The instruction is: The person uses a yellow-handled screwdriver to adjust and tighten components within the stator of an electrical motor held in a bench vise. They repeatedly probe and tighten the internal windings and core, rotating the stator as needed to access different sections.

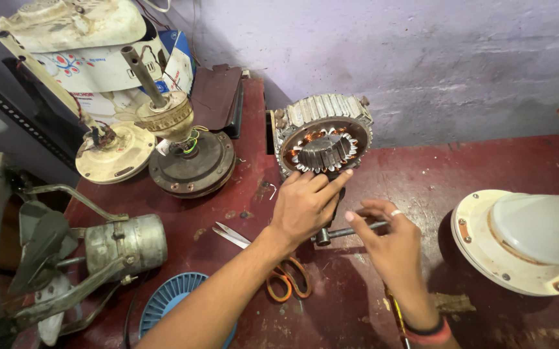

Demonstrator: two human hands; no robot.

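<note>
A round grey metal fan stator with copper windings (pixel 323 143) is standing on edge at the back of the worn dark-red workbench (pixel 486 161), leaning against the lilac wall. The person's left hand (pixel 305 205) is resting on the stator's lower rim, fingers loosely spread and gripping nothing. The right hand (pixel 392 242), just in front of the stator, is pinching a thin steel shaft (pixel 350 231) between its fingertips. Orange-handled scissors (pixel 273 265) are lying in front of the stator, a rusty motor with upright shaft (pixel 186 155) left of it, and a white domed fan housing (pixel 525 239) to its right.
</note>
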